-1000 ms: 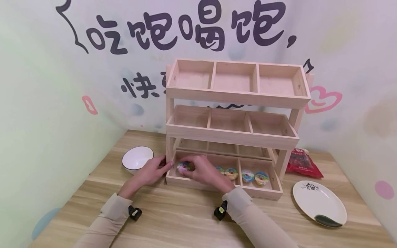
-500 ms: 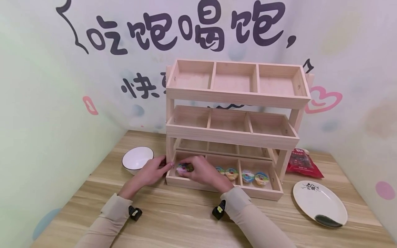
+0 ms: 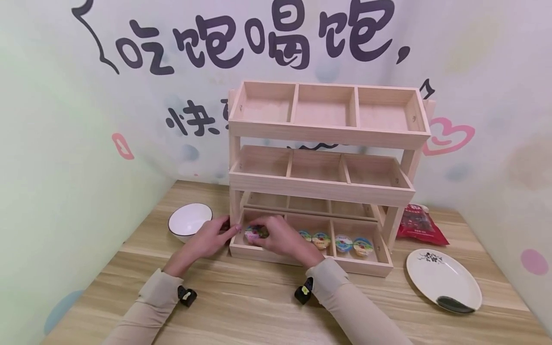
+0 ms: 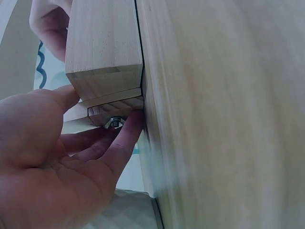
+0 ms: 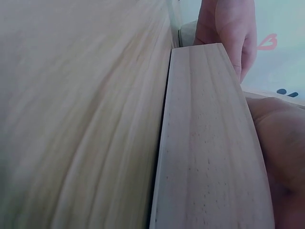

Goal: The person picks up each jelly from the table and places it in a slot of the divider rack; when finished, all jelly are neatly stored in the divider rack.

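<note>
In the head view, a pale wooden three-tier rack (image 3: 321, 188) stands on the table, each tier split into three compartments. My left hand (image 3: 210, 238) holds its bottom left corner; in the left wrist view the thumb lies at the tray's edge and the fingers reach around the post (image 4: 114, 110), near a metal bolt (image 4: 115, 122). Inside the bottom left compartment, my right hand (image 3: 282, 235) pinches a small jelly cup (image 3: 252, 233) with a colourful lid. Its fingertips are hidden by the tray's front board (image 5: 205, 143) in the right wrist view.
Two jelly cups (image 3: 321, 240) lie in the bottom middle compartment and two more cups (image 3: 362, 246) in the right one. A white bowl (image 3: 189, 219) stands left of the rack. To the right are a red snack bag (image 3: 421, 227) and an oval plate (image 3: 444, 278).
The right hand has shifted slightly left with the jelly cup inside the bottom left compartment. The left hand keeps its hold on the rack's corner.
</note>
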Demonstrator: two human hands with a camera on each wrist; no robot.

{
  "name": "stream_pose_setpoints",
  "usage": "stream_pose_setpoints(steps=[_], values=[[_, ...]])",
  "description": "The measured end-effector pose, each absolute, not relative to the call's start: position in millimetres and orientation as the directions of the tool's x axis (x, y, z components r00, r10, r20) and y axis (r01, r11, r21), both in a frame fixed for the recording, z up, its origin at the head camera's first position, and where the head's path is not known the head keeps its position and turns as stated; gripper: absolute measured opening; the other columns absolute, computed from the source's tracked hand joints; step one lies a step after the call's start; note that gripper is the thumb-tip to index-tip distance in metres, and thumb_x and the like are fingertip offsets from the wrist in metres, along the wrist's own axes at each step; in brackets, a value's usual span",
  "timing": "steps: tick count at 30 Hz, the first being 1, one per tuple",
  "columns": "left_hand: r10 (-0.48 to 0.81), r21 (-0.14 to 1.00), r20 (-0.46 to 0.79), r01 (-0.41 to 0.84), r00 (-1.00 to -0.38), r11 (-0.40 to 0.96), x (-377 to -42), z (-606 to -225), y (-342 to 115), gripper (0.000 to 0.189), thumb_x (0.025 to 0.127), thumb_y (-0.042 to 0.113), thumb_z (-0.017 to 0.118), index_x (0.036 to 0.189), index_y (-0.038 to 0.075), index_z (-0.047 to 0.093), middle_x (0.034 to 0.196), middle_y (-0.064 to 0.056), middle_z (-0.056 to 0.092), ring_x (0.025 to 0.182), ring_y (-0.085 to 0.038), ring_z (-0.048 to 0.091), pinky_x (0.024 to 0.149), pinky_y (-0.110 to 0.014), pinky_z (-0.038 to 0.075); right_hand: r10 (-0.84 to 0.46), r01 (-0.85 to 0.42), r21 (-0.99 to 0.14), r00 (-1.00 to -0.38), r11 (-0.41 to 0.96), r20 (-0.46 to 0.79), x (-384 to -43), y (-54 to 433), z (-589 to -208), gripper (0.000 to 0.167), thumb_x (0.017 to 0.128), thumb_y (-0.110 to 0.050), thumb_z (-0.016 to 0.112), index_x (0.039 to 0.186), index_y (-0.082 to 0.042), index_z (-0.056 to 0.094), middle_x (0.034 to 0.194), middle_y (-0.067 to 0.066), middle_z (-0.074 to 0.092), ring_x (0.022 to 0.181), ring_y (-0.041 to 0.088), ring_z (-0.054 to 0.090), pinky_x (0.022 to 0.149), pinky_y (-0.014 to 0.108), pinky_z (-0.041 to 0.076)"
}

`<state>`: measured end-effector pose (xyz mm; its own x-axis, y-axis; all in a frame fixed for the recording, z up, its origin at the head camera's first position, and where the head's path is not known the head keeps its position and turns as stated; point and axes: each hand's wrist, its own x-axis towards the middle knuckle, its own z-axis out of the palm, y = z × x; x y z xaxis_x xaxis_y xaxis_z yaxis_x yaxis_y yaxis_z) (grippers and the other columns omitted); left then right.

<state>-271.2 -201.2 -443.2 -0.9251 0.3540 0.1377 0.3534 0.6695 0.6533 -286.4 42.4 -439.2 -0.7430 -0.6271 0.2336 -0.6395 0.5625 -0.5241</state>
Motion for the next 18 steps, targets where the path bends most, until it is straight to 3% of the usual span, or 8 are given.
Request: stream_pose_setpoints(steps=[8,13,18], values=[[0.368,0.633,0.162,0.383,-0.915,0.673,-272.9,-443.5,-201.9,0.041,0.113,0.026,0.060,0.140,-0.005,0.063,0.134,-0.026,0.073,0.123,-0.038,0.073,0.104,-0.056,0.060,-0.601,-0.661,-0.557,-0.730,0.503,0.324,-277.4,57.5,-436.3,0.038,0.104,-0.029,0.077,0.136,-0.010,0.074,0.136,0.007,0.076,0.126,0.025,0.073,0.102,0.045,0.062],[0.371,0.628,0.159,0.383,-0.915,0.677,-269.7,-443.1,-204.1,0.040,0.113,0.024,0.060,0.141,-0.006,0.062,0.135,-0.026,0.073,0.123,-0.039,0.073,0.104,-0.055,0.060,-0.563,-0.727,-0.445,-0.687,0.523,0.460,-257.0,76.3,-428.5,0.030,0.104,-0.024,0.076,0.131,-0.010,0.076,0.129,0.005,0.079,0.122,0.021,0.074,0.102,0.042,0.063],[0.364,0.668,0.169,0.378,-0.916,0.641,-263.1,-433.8,-207.1,0.043,0.111,0.015,0.062,0.145,-0.010,0.055,0.137,-0.032,0.069,0.124,-0.043,0.073,0.101,-0.049,0.063,-0.499,-0.748,-0.422,-0.659,0.513,0.563,-231.3,111.8,-420.8,0.026,0.101,-0.015,0.078,0.126,-0.009,0.077,0.120,0.006,0.080,0.109,0.019,0.077,0.091,0.039,0.066]])
